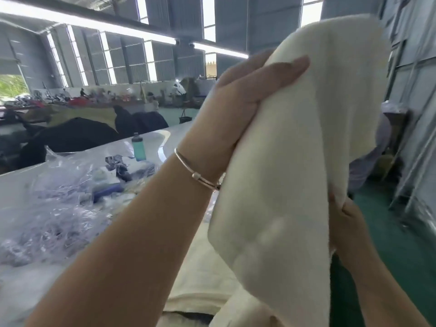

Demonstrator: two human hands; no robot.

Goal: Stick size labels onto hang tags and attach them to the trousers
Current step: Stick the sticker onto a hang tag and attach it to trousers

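With the left hand (238, 100) gripping the cream trousers (278, 175) raised above the desk (21, 182) and the right hand (346, 223) pinching their lower edge, the loose, bulky cloth could slip from either hold.

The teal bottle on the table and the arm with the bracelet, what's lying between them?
In the head view, bare white table separates the teal bottle from the bracelet.

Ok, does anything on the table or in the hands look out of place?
Nothing looks damaged. The white trousers are held up by the left hand and right hand; loose clear plastic bags lie heaped on the table.
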